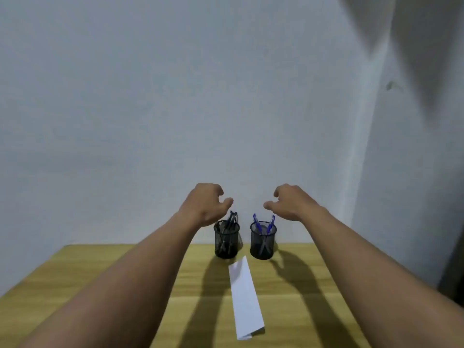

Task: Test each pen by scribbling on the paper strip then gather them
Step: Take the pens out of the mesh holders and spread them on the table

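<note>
Two black mesh pen cups stand at the back of the wooden table [100, 277]. The left cup [226, 243] holds several black pens [232, 219]; the right cup [263, 243] holds two blue pens [270, 224]. A folded white paper strip [246, 297] lies in front of them, running toward me. My left hand [206, 204] hovers above the left cup and my right hand [292, 203] hovers above and right of the right cup. Both hands are empty, fingers loosely curled and apart, palms down.
A plain grey-white wall rises right behind the cups. The table's left edge slants off toward the lower left. A dark shape [452, 272] stands at the right beyond the table.
</note>
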A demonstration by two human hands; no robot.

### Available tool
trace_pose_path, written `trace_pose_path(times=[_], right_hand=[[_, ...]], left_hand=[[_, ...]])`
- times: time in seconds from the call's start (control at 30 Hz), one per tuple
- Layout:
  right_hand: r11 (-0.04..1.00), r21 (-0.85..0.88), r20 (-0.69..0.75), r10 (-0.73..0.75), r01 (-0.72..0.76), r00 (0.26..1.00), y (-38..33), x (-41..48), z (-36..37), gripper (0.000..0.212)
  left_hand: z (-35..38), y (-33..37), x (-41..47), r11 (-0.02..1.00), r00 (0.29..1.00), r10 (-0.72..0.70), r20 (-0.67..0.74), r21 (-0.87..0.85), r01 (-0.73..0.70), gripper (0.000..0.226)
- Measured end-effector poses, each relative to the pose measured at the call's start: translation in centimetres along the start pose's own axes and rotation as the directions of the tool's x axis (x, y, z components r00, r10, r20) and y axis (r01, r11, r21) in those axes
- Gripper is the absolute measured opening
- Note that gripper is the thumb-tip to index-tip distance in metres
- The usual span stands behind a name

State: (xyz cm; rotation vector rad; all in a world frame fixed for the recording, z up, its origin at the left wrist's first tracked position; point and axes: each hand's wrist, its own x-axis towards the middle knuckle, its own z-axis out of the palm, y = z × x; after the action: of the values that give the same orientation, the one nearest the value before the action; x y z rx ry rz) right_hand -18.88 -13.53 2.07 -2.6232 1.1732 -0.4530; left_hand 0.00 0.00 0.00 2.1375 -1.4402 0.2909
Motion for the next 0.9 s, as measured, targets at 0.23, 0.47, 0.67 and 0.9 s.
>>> trace_pose_path(times=[0.23, 0.47, 0.67, 0.9], right_hand=[[0.998, -0.001, 0.008, 0.062, -0.062, 0.998, 1.7, 2.3, 5.0, 0.036], [0.963, 0.094, -0.120, 0.264, -0.254, 0.957, 3.8, 7.0, 10.8, 0.023], [0.943, 0.189, -0.182, 0.307, -0.273, 0.934, 4.1, 9.0, 14.1, 0.023], [0.972, 0.198, -0.241, 0.174, -0.128, 0.955, 3.2, 10.2, 15.6, 0.035]], left_hand=[[5.0, -2.4, 1.0, 0.992, 0.992, -0.123, 0.041, -0.005, 0.123, 0.050], [11.6, -4.8, 3.3, 0.923, 0.925, -0.381, 0.004, -0.057, 0.380, 0.055], [15.1, -5.3, 4.6, 0.855, 0.863, -0.505, -0.018, -0.149, 0.497, 0.045], [17.7, -5.5, 5.9, 0.910, 0.917, -0.396, -0.050, -0.154, 0.384, 0.045]])
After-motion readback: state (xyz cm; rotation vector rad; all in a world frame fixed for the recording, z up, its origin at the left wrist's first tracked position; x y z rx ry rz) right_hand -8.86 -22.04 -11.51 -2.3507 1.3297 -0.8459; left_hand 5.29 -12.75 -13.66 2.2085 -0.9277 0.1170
